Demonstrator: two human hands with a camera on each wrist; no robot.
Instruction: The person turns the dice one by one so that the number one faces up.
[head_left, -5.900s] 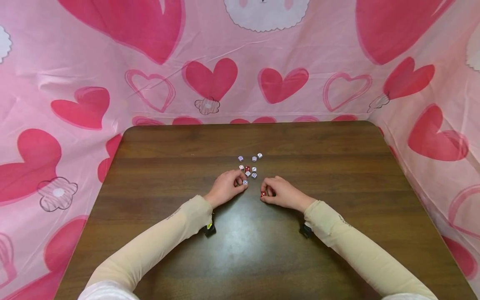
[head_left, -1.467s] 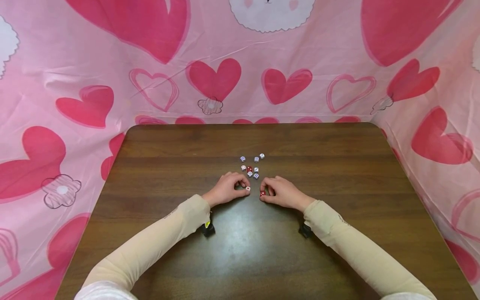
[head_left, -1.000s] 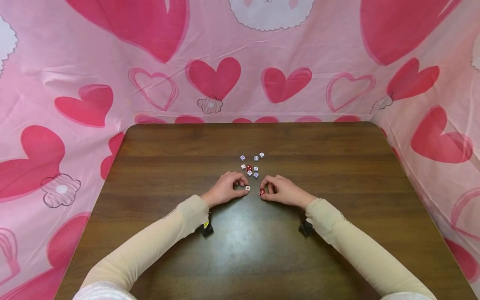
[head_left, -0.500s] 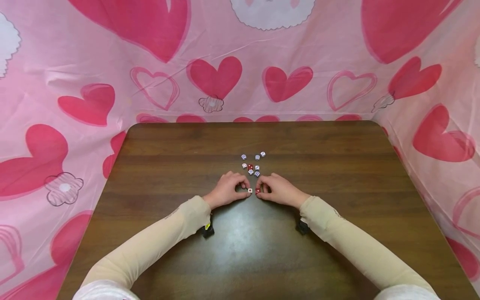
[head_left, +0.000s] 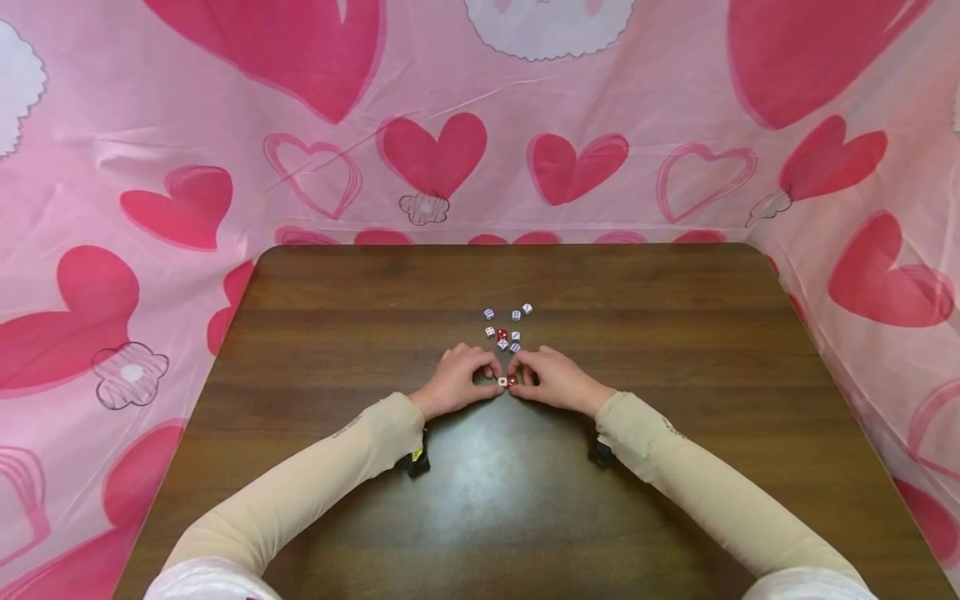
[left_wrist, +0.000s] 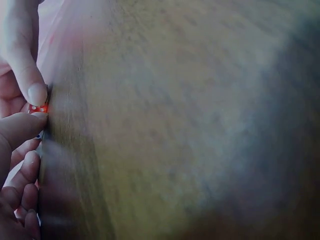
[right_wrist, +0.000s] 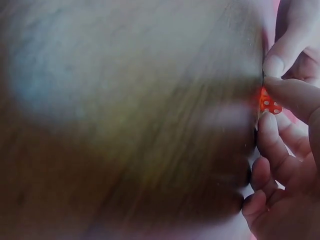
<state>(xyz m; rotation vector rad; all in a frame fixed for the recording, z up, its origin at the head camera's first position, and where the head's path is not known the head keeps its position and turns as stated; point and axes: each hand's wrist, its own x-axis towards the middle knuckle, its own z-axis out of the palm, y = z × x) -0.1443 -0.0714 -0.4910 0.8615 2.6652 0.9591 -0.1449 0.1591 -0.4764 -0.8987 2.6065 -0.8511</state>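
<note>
Near the middle of the table, my left hand (head_left: 459,380) pinches a white die (head_left: 502,382) with a red dot on its top face. Facing it, my right hand (head_left: 557,378) grips a translucent red die (head_left: 513,381) between thumb and finger. The two dice sit side by side at the tabletop, right up against each other in the head view. In the right wrist view the red die (right_wrist: 270,103) shows white dots between the fingertips. The left wrist view has the red die (left_wrist: 39,108) mostly covered by both thumbs.
Beyond the hands lie several loose dice: a red one (head_left: 502,333), a white one with red dots (head_left: 490,332), and white ones with dark dots, such as a die (head_left: 516,315) farther back. The brown wooden table (head_left: 360,300) meets a pink heart-patterned cloth (head_left: 502,179) behind.
My left hand has picked up the white die from the table and turned it to its red-dot face. My right hand has moved left with the red die until both dice meet.
</note>
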